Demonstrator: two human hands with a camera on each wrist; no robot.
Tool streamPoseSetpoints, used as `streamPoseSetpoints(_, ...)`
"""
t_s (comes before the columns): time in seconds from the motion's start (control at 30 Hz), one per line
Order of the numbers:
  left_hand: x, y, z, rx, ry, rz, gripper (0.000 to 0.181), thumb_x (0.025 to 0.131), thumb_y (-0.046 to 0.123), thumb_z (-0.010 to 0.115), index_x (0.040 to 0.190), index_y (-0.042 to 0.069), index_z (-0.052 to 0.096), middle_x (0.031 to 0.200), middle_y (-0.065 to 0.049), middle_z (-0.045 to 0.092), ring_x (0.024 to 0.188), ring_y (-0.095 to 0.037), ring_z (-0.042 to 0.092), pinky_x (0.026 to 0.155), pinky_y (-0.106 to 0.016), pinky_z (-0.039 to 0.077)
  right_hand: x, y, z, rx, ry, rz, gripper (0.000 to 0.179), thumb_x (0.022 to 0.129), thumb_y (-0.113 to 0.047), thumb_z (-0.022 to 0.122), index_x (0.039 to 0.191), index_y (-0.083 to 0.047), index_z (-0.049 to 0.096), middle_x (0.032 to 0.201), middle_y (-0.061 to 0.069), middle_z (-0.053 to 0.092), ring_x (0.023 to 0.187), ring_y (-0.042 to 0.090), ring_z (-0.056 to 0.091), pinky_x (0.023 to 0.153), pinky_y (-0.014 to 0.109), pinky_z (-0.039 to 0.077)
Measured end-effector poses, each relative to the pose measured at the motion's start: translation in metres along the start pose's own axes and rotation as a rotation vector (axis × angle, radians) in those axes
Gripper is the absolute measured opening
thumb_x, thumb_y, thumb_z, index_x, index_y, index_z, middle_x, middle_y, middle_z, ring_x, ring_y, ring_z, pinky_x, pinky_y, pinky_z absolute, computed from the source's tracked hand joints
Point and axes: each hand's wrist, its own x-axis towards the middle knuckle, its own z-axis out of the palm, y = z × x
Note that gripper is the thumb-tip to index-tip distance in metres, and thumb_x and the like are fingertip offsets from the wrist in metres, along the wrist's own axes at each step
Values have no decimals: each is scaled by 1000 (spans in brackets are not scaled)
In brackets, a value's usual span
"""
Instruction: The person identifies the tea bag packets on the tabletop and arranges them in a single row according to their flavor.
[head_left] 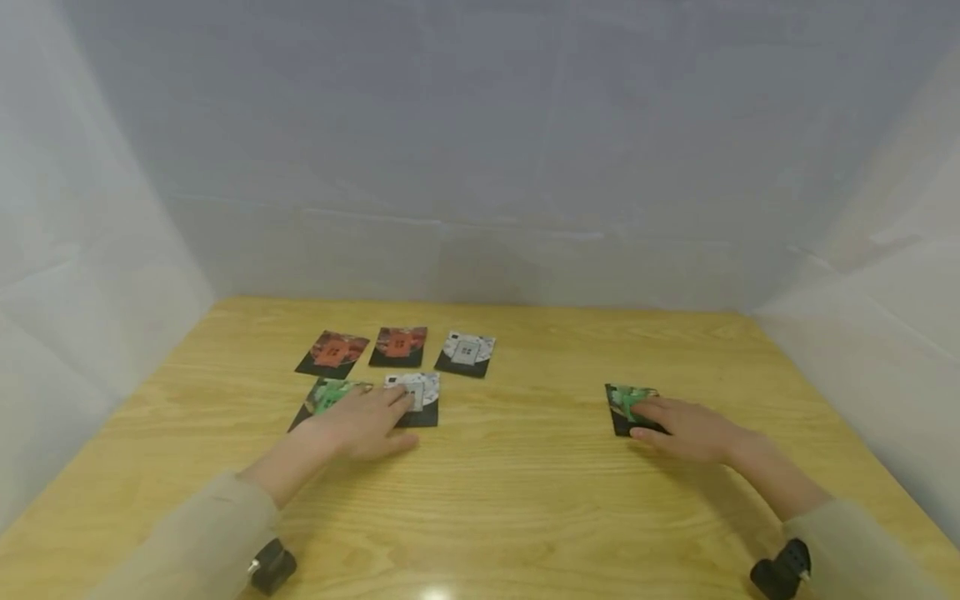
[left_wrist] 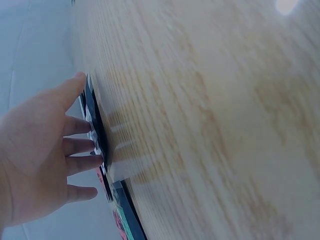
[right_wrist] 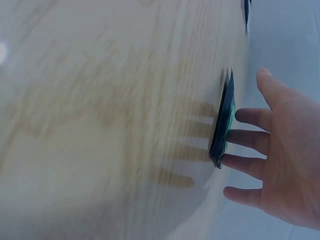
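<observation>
My left hand (head_left: 363, 423) lies over a black-and-white packet (head_left: 427, 404), its straight fingers at the packet's face and the thumb out to the side. Under its wrist side, a green-and-black packet (head_left: 327, 393) is partly covered. In the left wrist view, the fingertips (left_wrist: 92, 161) are right at the dark packet's surface, fingers spread. Farther right, my right hand (head_left: 693, 431) reaches over another green-and-black packet (head_left: 624, 410). The right wrist view shows its fingers (right_wrist: 250, 140) extended, tips at the green face of that packet (right_wrist: 224, 122); nothing is gripped.
Behind the left hand, two red-and-black packets (head_left: 330, 352) and a second white one (head_left: 467, 352) lie in a row on the wooden table (head_left: 517, 500). Pale sheeting (head_left: 517, 167) encloses the table's back and sides. A small black device (head_left: 272, 567) hangs by the left sleeve.
</observation>
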Motion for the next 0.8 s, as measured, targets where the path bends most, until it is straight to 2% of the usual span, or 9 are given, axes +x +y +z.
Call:
streamPoseSetpoints(0.43,-4,0,0,-6,-13,-4,69,95,51,42,142,1,35,147,-22,28,134,-39,26,106,-57,20,-33,32,1,14,43,87,59,97,-42,43,128,7,50,135,33,38,122,52,34,94,63,32)
streamPoseSetpoints(0.8,-6,-1,2,-3,-9,-6,70,94,51,42,141,0,36,146,-22,28,133,-39,26,106,-58,20,-47,50,2,27,56,115,58,97,-39,46,126,10,50,132,36,40,119,53,37,91,63,34)
